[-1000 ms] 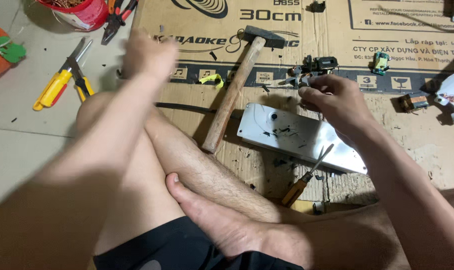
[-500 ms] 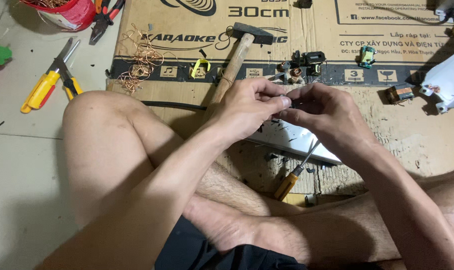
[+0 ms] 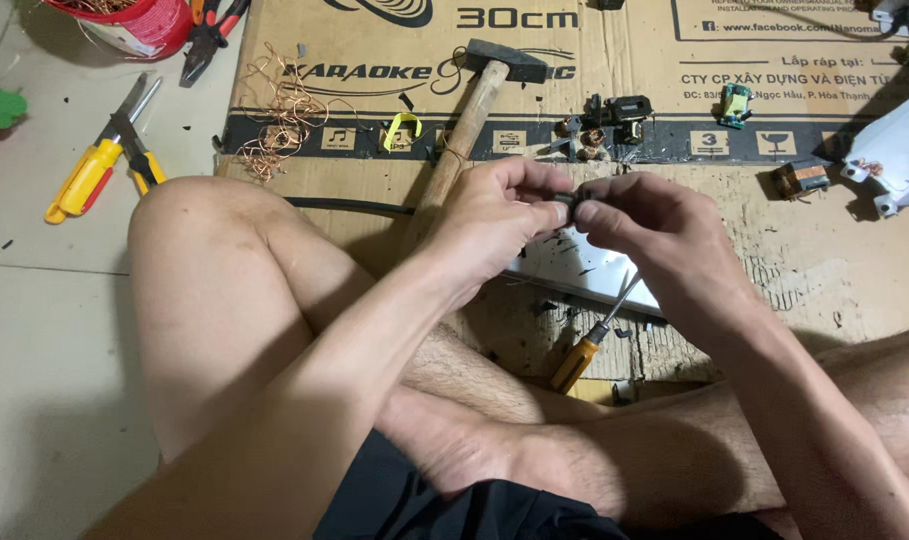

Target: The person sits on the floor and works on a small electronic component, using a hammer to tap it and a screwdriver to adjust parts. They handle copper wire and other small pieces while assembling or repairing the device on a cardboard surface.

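Both hands meet above the crossed legs, left hand [image 3: 494, 215] and right hand [image 3: 654, 235] pinching a small dark part [image 3: 566, 206] between closed fingertips. A firm, steady grip looks wise, since the screwdriver [image 3: 586, 350] lies just below and the hammer [image 3: 464, 130] just beyond the left hand.

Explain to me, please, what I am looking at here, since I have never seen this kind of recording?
A camera worn on a person's head looks down at their bare hands; there is no machine. The person sits cross-legged on flattened cardboard on a tiled floor. The left hand and right hand pinch a small dark part between their fingers. Around them lie a wooden-handled hammer, an orange-handled screwdriver, a white metal plate, tangled copper wire, yellow-handled pliers and a red tub.
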